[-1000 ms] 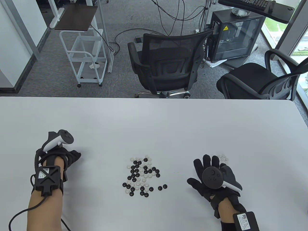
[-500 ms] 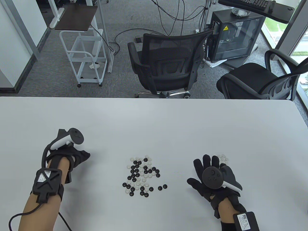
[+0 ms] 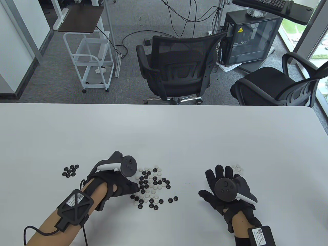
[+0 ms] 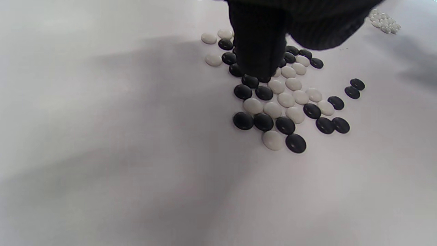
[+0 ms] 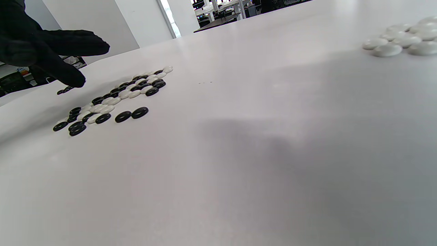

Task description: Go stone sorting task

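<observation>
Left hand [image 3: 116,183] at mixed stone pile [image 3: 151,185], fingertips on its left edge; hold unclear.
Right hand [image 3: 225,189] flat, empty, right of pile.

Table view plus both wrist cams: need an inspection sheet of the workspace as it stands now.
Surface: white table, matte, no marks seen.
Job's things: mixed pile of black and white stones at centre; sorted black stones in a small cluster to the left; sorted white stones to the right, beyond the right hand.
Clutter: nothing seen on the table.
Grippers: left hand at the mixed pile's left edge, fingertips down among the stones, grasp not visible; right hand flat on the table, fingers spread, holding nothing.
Cables: wrist sensor cable trails off the left forearm; loose cables on the floor.
Surroundings: two office chairs, white cart, PC case.
</observation>
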